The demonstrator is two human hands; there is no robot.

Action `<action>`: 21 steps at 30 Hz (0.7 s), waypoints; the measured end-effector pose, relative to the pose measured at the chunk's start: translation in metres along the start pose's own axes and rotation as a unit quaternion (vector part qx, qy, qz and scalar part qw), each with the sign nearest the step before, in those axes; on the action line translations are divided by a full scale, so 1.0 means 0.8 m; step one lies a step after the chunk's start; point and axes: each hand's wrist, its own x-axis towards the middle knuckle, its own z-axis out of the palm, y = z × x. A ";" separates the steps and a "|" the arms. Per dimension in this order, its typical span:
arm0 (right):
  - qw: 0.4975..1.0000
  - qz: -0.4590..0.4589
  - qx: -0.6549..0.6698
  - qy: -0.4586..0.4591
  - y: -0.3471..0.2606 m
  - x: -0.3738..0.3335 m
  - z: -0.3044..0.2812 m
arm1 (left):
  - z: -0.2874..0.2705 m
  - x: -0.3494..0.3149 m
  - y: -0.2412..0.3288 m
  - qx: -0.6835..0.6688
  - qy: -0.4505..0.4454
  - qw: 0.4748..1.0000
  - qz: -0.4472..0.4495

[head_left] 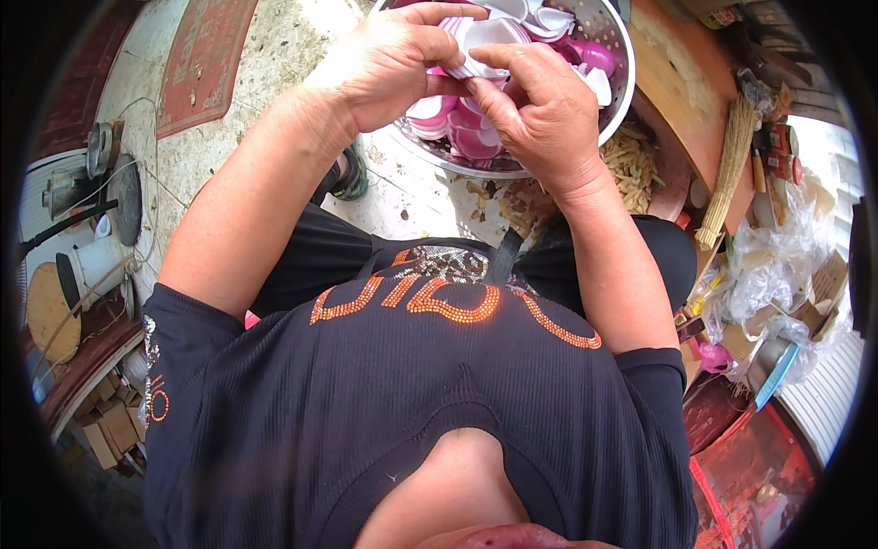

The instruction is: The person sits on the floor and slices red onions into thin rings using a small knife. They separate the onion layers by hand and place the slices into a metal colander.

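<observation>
1. While both hands meet above a metal bowl (615,87), the left hand (389,64) and the right hand (540,114) pinch the same piece of onion (485,41), white with purple edges.
2. Left fingers curl over the piece from above, closed on it; the right thumb and forefinger clamp its lower edge.
3. That piece sits between the two hands, just over the bowl's near side.
4. More onion pieces (558,23), white and purple, fill the bowl beneath it.
5. Dry onion skins (631,165) lie on the concrete floor (283,46) just beside the bowl.
6. A straw broom (727,169) leans against a wooden board (681,73) to the right.
7. A red mat (201,59) lies well apart at upper left.
</observation>
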 end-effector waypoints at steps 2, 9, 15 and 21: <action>0.999 0.004 -0.017 -0.036 0.003 -0.001 -0.004 | -0.001 -0.001 -0.002 0.018 -0.016 1.000 -0.013; 0.999 -0.008 -0.020 -0.042 0.004 -0.001 -0.010 | 0.011 -0.004 0.003 0.026 -0.006 0.999 -0.023; 0.992 0.084 0.098 0.001 0.002 0.001 -0.011 | 0.000 0.002 0.000 0.041 0.015 0.999 -0.020; 0.974 0.172 0.147 -0.023 0.011 0.001 -0.006 | -0.022 0.012 0.010 -0.054 0.135 0.987 0.066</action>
